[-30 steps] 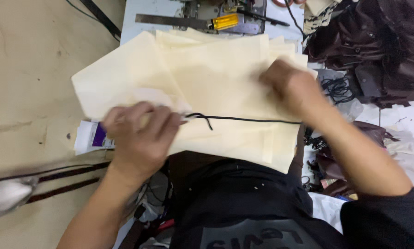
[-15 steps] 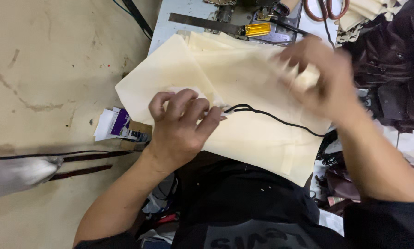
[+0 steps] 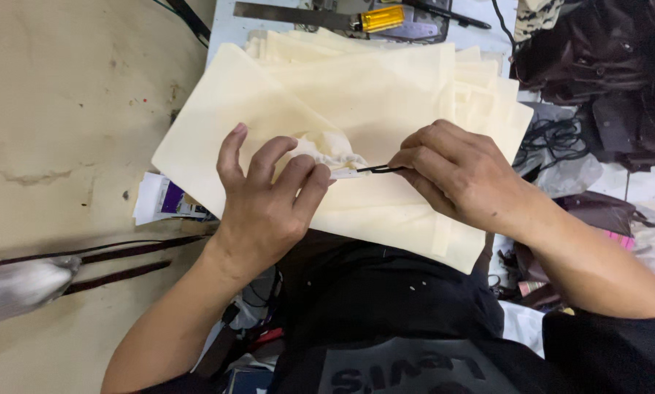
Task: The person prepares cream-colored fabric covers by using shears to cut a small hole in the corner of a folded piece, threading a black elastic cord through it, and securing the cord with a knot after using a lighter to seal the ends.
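Head view: left hand (image 3: pixel 265 208) now pinches the gathered hem of the top cream bag (image 3: pixel 327 149) on the stack's near edge; black cord (image 3: pixel 382 169), long a second ago, shows only a stub; right hand (image 3: pixel 462 175) grips it, so threading looks nearly through.

pale table (image 3: pixel 229 29), cream fabric stack (image 3: pixel 386 87), yellow-handled tool (image 3: pixel 382 17)

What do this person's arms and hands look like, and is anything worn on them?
Both hands are bare: no gloves, rings or watch show on the left hand or the right hand. The forearms are uncovered too. A black sleeve covers the right upper arm near the lower edge of the picture, matching the black shirt; no sleeve shows on the left arm. The fingers have short nails.
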